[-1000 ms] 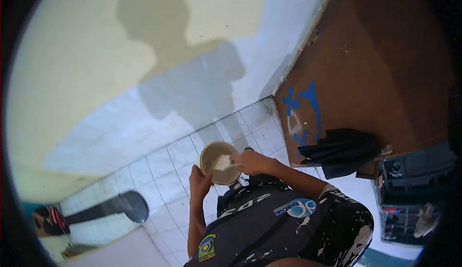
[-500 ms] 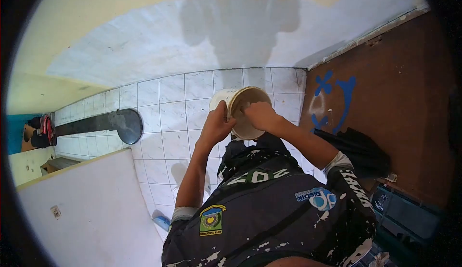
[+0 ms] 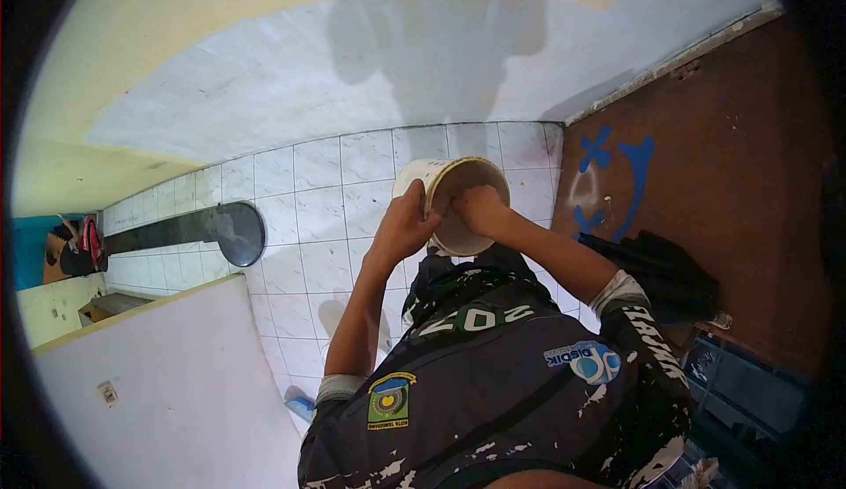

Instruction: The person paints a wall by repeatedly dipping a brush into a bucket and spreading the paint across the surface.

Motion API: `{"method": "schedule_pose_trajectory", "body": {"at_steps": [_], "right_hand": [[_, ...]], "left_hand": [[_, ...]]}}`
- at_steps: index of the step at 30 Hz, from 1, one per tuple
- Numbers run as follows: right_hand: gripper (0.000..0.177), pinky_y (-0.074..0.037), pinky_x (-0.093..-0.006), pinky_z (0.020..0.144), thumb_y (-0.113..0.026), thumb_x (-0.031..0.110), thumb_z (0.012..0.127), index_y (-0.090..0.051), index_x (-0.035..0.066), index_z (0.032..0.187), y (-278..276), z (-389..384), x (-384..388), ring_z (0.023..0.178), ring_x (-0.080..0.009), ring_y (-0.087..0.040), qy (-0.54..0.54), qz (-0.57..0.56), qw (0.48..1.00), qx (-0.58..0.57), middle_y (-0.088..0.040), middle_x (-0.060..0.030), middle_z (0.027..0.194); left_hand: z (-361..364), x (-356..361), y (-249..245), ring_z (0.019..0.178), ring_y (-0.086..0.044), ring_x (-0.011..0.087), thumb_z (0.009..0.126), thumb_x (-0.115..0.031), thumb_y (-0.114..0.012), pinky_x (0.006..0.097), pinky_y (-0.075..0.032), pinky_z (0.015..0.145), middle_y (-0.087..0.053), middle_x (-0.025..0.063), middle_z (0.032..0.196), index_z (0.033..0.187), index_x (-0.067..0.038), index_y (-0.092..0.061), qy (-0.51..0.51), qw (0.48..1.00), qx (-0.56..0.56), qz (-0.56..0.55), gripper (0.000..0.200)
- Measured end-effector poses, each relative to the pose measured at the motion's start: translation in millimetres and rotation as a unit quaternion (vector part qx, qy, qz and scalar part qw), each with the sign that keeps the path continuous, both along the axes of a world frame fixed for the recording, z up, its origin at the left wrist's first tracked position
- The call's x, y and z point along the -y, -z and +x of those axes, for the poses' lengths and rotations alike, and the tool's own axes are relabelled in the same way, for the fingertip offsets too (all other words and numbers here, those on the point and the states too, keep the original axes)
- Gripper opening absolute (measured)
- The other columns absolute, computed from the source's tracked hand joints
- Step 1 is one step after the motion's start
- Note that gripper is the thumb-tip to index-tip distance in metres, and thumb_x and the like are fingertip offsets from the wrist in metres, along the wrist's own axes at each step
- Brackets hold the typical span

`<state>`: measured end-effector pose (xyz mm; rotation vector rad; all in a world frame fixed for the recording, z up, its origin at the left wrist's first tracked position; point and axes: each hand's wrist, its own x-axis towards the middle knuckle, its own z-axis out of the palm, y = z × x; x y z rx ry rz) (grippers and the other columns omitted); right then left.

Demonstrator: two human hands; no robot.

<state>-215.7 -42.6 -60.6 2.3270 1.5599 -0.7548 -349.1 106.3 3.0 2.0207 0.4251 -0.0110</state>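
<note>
A white paint bucket is tilted in front of my body, its open mouth turned up toward me and its rim stained brownish. My left hand grips the bucket's left side, with the thumb over the rim. Reaching into the mouth, my right hand has its fingers curled down near the inner wall. Its fingertips are hidden, so whatever it holds, if anything, cannot be made out. The bucket's bottom is out of sight.
A wall with white and yellow paint rises ahead. To the right, a brown door panel bears blue marks, with a black cloth by it. Leftward stand a dark round-ended ledge and a low white wall.
The bucket and both hands have shifted slightly to the right in view. My right hand sits a bit differently inside the bucket, its fingers still curled.
</note>
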Motion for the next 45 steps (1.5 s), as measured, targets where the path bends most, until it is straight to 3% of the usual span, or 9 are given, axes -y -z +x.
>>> {"method": "schedule_pose_trajectory", "body": {"at_steps": [2, 4, 9, 14, 18, 26, 32, 37, 45], "right_hand": [[0.029, -0.059, -0.0436, 0.072, -0.068, 0.015, 0.081, -0.071, 0.012, 0.110, -18, 5, 6, 0.087, -0.0301, -0.074, -0.004, 0.027, 0.999, -0.023, -0.074, -0.0151, 0.092], [0.029, -0.059, -0.0422, 0.069, -0.067, 0.014, 0.082, -0.070, 0.010, 0.111, -39, 19, 15, 0.082, -0.0288, -0.074, 0.021, 0.055, 0.997, -0.041, -0.074, -0.0157, 0.089], [0.030, -0.053, -0.0359, 0.052, -0.066, 0.016, 0.089, -0.063, 0.005, 0.116, -89, 61, 52, 0.059, -0.0213, -0.068, 0.249, 0.065, 0.916, -0.307, -0.071, -0.0137, 0.080], [0.028, -0.035, -0.0235, 0.036, -0.058, 0.020, 0.099, -0.056, 0.003, 0.122, -75, 77, 113, 0.041, -0.0079, -0.046, 0.408, 0.141, 0.637, -0.639, -0.063, -0.0077, 0.073], [0.026, -0.031, -0.0208, 0.034, -0.056, 0.024, 0.101, -0.052, 0.005, 0.118, -36, 60, 144, 0.040, -0.0046, -0.042, 0.513, 0.198, 0.439, -0.711, -0.059, -0.0047, 0.074], [0.028, -0.031, -0.0202, 0.036, -0.051, 0.028, 0.104, -0.049, 0.017, 0.130, -21, 65, 164, 0.038, -0.0041, -0.037, 0.453, 0.296, 0.195, -0.818, -0.057, -0.0023, 0.075], [0.022, -0.033, -0.0242, 0.040, -0.044, 0.031, 0.106, -0.055, 0.017, 0.119, -94, 177, 155, 0.045, -0.0095, -0.041, 0.441, 0.499, 0.221, -0.712, -0.052, -0.0017, 0.069], [0.014, -0.033, -0.0265, 0.039, -0.060, 0.015, 0.099, -0.056, 0.011, 0.112, -222, 283, 151, 0.047, -0.0060, -0.043, 0.484, 0.655, 0.467, -0.343, -0.054, 0.0011, 0.070], [0.032, -0.051, -0.0371, 0.064, -0.061, 0.006, 0.093, -0.057, 0.000, 0.125, -346, 389, 143, 0.063, -0.0278, -0.061, 0.339, 0.678, 0.646, 0.088, -0.064, -0.0182, 0.081]], "left_hand": [[0, 0, -1, 0.062, -0.066, 0.0240, 0.082, -0.009, -0.066, 0.0381, -0.051, 0.057, -0.061, 0.0164, 0.074, 0.097, 0.002, -0.047, -0.001, 1.000, 0.009, 0.006, 0.026], [5, 0, -11, 0.080, -0.064, 0.0460, 0.082, -0.012, -0.067, 0.0493, -0.049, 0.070, -0.063, 0.0273, 0.082, 0.097, 0.003, -0.046, -0.029, 0.996, -0.047, -0.067, 0.030], [7, -1, -20, 0.066, -0.067, 0.0361, 0.082, -0.010, -0.066, 0.0437, -0.051, 0.061, -0.064, 0.0236, 0.077, 0.095, 0.002, -0.046, -0.056, 0.996, -0.028, -0.070, 0.026], [10, -2, -23, 0.056, -0.067, 0.0260, 0.083, -0.009, -0.066, 0.0381, -0.052, 0.052, -0.065, 0.0206, 0.075, 0.093, 0.001, -0.045, -0.090, 0.995, -0.017, -0.050, 0.026], [23, -5, -15, 0.057, -0.067, 0.0249, 0.083, -0.009, -0.067, 0.0381, -0.055, 0.054, -0.064, 0.0167, 0.072, 0.092, 0.002, -0.045, -0.125, 0.987, -0.002, -0.103, 0.026], [83, 3, -22, 0.061, -0.067, 0.0216, 0.082, -0.007, -0.069, 0.0373, -0.058, 0.051, -0.059, 0.0131, 0.072, 0.089, 0.002, -0.044, -0.095, 0.995, 0.013, -0.031, 0.027], [136, 5, -3, 0.060, -0.068, 0.0246, 0.082, -0.007, -0.069, 0.0382, -0.059, 0.050, -0.056, 0.0129, 0.071, 0.087, 0.001, -0.042, -0.087, 0.990, -0.006, -0.112, 0.029], [178, -4, 9, 0.056, -0.066, 0.0246, 0.082, -0.009, -0.069, 0.0379, -0.056, 0.048, -0.053, 0.0111, 0.068, 0.084, 0.001, -0.042, -0.044, 0.999, 0.025, 0.016, 0.029], [235, 5, -12, 0.058, -0.068, 0.0258, 0.082, -0.011, -0.070, 0.0377, -0.056, 0.048, -0.055, 0.0122, 0.069, 0.085, 0.001, -0.044, -0.113, 0.990, -0.036, -0.078, 0.029]]}}
